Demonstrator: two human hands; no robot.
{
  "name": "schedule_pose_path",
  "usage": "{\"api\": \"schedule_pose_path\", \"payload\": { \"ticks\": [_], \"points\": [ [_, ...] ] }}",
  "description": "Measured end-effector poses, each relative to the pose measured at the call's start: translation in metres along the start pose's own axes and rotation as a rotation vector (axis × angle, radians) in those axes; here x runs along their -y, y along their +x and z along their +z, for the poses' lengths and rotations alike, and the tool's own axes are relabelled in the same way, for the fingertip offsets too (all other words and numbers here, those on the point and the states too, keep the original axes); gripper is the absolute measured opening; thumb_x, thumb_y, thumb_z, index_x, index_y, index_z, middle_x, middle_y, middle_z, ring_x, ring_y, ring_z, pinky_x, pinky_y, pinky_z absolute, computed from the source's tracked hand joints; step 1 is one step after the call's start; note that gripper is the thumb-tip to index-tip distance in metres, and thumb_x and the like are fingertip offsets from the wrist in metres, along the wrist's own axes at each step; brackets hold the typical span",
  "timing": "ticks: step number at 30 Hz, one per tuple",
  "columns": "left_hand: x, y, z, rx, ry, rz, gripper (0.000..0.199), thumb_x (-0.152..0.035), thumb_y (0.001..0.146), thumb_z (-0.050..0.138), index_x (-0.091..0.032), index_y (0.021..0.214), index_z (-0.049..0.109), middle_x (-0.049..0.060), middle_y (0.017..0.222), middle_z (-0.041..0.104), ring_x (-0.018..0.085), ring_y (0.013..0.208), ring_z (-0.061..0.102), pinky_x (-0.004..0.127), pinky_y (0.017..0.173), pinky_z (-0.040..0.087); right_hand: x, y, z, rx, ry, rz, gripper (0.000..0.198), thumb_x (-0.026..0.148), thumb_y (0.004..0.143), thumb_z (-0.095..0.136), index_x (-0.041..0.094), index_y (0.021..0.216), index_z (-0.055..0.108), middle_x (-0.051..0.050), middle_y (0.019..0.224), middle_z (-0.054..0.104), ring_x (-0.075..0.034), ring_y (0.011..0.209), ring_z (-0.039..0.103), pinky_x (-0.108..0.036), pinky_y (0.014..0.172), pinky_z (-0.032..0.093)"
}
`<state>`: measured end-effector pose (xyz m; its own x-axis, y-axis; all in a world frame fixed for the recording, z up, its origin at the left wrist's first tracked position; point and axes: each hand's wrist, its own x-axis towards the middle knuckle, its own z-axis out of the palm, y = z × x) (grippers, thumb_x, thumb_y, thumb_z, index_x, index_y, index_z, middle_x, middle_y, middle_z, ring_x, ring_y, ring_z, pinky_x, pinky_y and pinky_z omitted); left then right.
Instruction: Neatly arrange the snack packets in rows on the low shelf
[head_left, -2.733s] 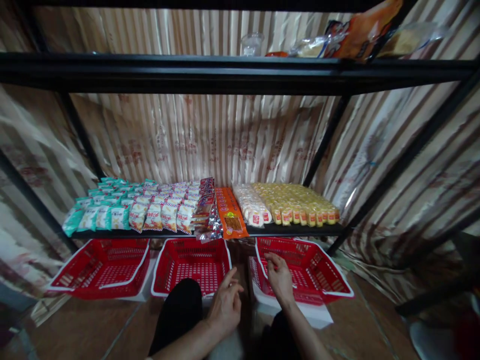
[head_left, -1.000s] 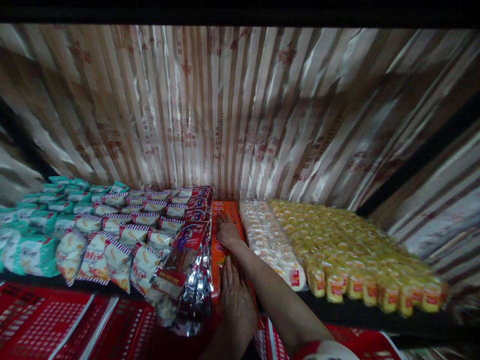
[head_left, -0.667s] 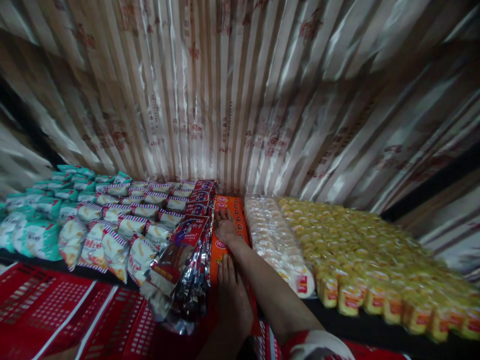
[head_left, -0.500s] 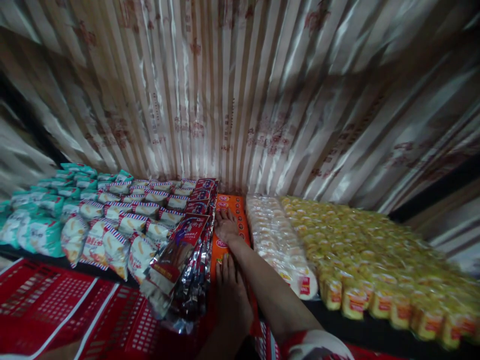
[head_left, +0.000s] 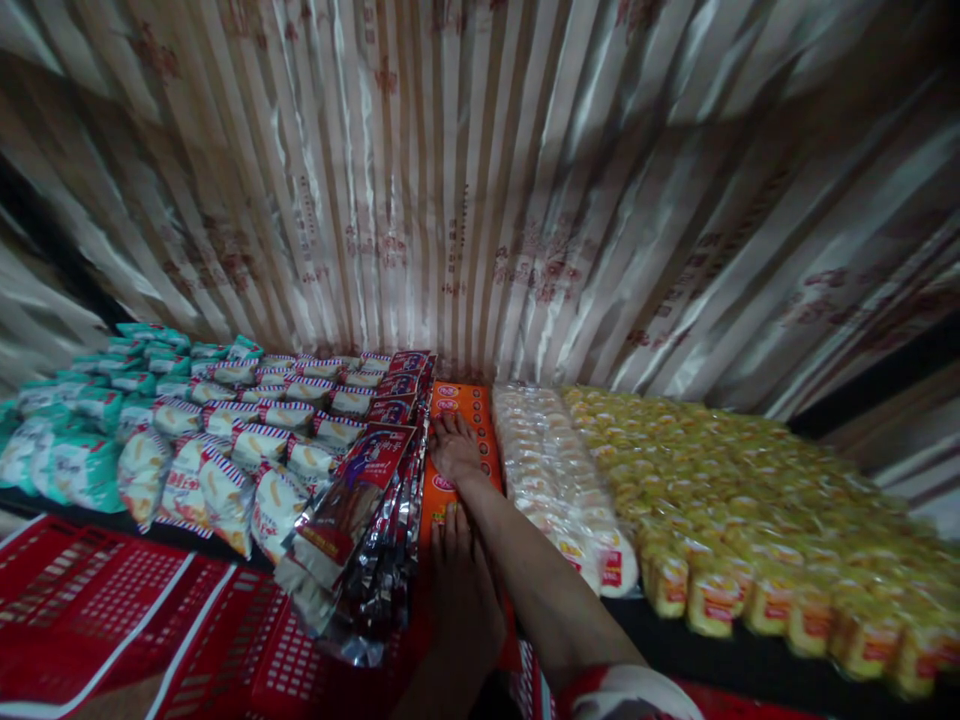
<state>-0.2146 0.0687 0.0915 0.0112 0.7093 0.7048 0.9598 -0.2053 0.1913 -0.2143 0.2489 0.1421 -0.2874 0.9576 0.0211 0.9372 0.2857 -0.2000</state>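
A long orange package point(head_left: 484, 420) with a row of round dark marks and oval logos lies lengthwise on the shelf. My right hand point(head_left: 456, 452) rests flat on its far half, fingers spread. Closer to me, my left hand point(head_left: 463, 590) lies palm down on the near half, fingers stretched forward. Against the package's left side are dark red and silver snack bags point(head_left: 375, 470), overlapping in a row. To its right stand rows of white, clear-wrapped round packs point(head_left: 540, 450). The near end of the package is partly hidden by my left hand and forearm.
Yellow wrapped packs point(head_left: 712, 480) fill the shelf's right side. White bags with striped tops point(head_left: 289, 415) and teal bags point(head_left: 94, 410) stand on the left. Red baskets point(head_left: 90, 600) sit below the front edge. A shiny striped curtain point(head_left: 450, 200) hangs behind.
Both hands stay in nearly the same places on the orange package. The view has shifted only slightly.
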Motion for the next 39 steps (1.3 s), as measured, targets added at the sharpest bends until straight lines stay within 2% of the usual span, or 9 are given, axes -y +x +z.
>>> {"api": "schedule_pose_path", "payload": {
  "ticks": [10, 13, 16, 20, 24, 27, 30, 34, 39],
  "points": [
    [0.000, 0.009, -0.006, 0.158, -0.051, -0.126, 0.040, -0.007, 0.081, 0.043, -0.012, 0.119, 0.051, 0.016, 0.134, 0.047, 0.029, 0.129, 0.038, 0.051, 0.102, 0.038, 0.000, 0.014, -0.014, -0.016, -0.063, -0.016, 0.048, 0.027, 0.089, 0.030, 0.018, 0.135, 0.042, -0.010, 0.141, 0.041, -0.025, 0.130, 0.032, -0.038, 0.103, 0.025],
    [0.001, 0.008, -0.006, 0.182, -0.057, -0.122, 0.039, -0.009, 0.082, 0.044, -0.011, 0.120, 0.051, 0.017, 0.134, 0.047, 0.029, 0.130, 0.037, 0.052, 0.102, 0.038, -0.003, 0.026, -0.017, -0.010, -0.080, -0.046, 0.050, 0.022, 0.087, 0.033, 0.013, 0.136, 0.041, -0.010, 0.146, 0.032, -0.023, 0.135, 0.022, -0.037, 0.106, 0.019],
    [0.003, 0.003, 0.000, 0.165, -0.073, -0.116, 0.040, -0.014, 0.082, 0.047, -0.011, 0.121, 0.051, 0.017, 0.136, 0.045, 0.030, 0.131, 0.034, 0.054, 0.103, 0.036, -0.008, 0.038, -0.012, 0.011, -0.083, -0.045, 0.053, 0.023, 0.086, 0.035, 0.016, 0.139, 0.036, -0.008, 0.148, 0.029, -0.024, 0.139, 0.014, -0.040, 0.108, 0.015],
    [0.005, -0.003, 0.011, 0.113, -0.093, -0.142, 0.043, -0.023, 0.082, 0.051, -0.014, 0.125, 0.049, 0.015, 0.136, 0.046, 0.031, 0.132, 0.032, 0.056, 0.105, 0.031, -0.014, 0.051, -0.002, 0.028, -0.075, -0.009, 0.050, 0.030, 0.089, 0.031, 0.023, 0.138, 0.037, -0.005, 0.148, 0.030, -0.028, 0.138, 0.017, -0.047, 0.108, 0.015],
    [0.003, -0.002, 0.013, 0.166, -0.086, -0.162, 0.041, -0.020, 0.082, 0.051, -0.013, 0.122, 0.051, 0.017, 0.135, 0.047, 0.029, 0.132, 0.033, 0.053, 0.107, 0.030, -0.014, 0.051, -0.003, 0.010, -0.065, 0.008, 0.049, 0.032, 0.092, 0.025, 0.022, 0.138, 0.037, -0.005, 0.149, 0.028, -0.027, 0.139, 0.015, -0.046, 0.109, 0.014],
    [0.002, 0.003, 0.006, 0.217, -0.075, -0.176, 0.038, -0.011, 0.082, 0.047, -0.012, 0.120, 0.052, 0.017, 0.136, 0.045, 0.029, 0.132, 0.032, 0.052, 0.107, 0.030, -0.010, 0.039, -0.011, -0.049, -0.027, 0.015, 0.050, 0.030, 0.093, 0.023, 0.018, 0.140, 0.033, -0.006, 0.151, 0.020, -0.024, 0.140, 0.008, -0.043, 0.111, 0.011],
    [0.002, 0.008, -0.003, 0.249, -0.110, -0.160, 0.039, -0.008, 0.080, 0.045, -0.011, 0.119, 0.052, 0.017, 0.136, 0.045, 0.029, 0.132, 0.033, 0.053, 0.106, 0.031, -0.006, 0.018, -0.018, -0.080, 0.031, 0.043, 0.053, 0.022, 0.087, 0.036, 0.013, 0.140, 0.034, -0.010, 0.151, 0.022, -0.024, 0.140, 0.009, -0.043, 0.111, 0.012],
    [0.004, 0.013, -0.009, 0.322, -0.164, -0.176, 0.041, -0.008, 0.077, 0.045, -0.011, 0.117, 0.054, 0.016, 0.137, 0.045, 0.030, 0.131, 0.035, 0.053, 0.106, 0.033, -0.004, -0.020, -0.023, -0.122, 0.162, 0.017, 0.060, 0.016, 0.078, 0.046, 0.011, 0.137, 0.038, -0.012, 0.149, 0.025, -0.023, 0.137, 0.021, -0.037, 0.111, 0.021],
    [0.005, 0.019, -0.016, 0.375, -0.216, -0.205, 0.047, -0.009, 0.076, 0.045, -0.010, 0.123, 0.052, 0.015, 0.134, 0.048, 0.030, 0.129, 0.037, 0.052, 0.108, 0.029, -0.001, -0.060, -0.036, -0.199, 0.287, -0.054, 0.056, 0.009, 0.078, 0.039, 0.012, 0.135, 0.042, -0.010, 0.146, 0.033, -0.020, 0.133, 0.032, -0.030, 0.109, 0.029]
  ]
}}
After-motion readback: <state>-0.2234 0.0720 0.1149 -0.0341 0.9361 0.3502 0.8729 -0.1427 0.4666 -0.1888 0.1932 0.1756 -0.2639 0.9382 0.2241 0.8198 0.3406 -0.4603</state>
